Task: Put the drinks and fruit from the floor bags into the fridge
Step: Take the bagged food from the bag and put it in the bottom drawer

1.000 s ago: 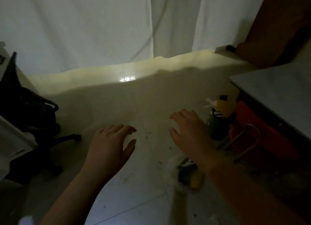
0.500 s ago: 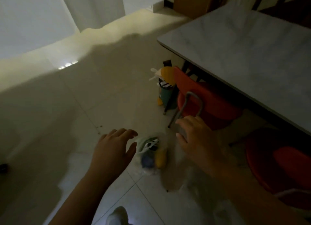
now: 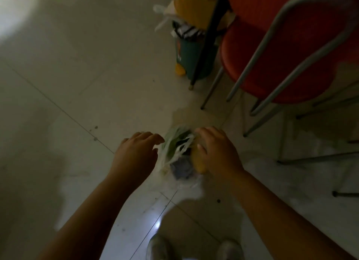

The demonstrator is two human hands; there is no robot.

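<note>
The plastic bag lies on the floor between both hands; the left hand and the right hand are open and hold nothing. No writing is readable on the green bin

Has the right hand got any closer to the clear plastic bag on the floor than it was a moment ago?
Yes. The right hand has come down onto the clear plastic bag, which lies near the red chair.

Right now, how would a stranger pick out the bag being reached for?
Start at the red chair. On the floor tile in front of its legs lies a clear plastic bag, between the left hand and right hand. Unlike the upright green bin, it's slumped, showing yellow fruit.
</note>
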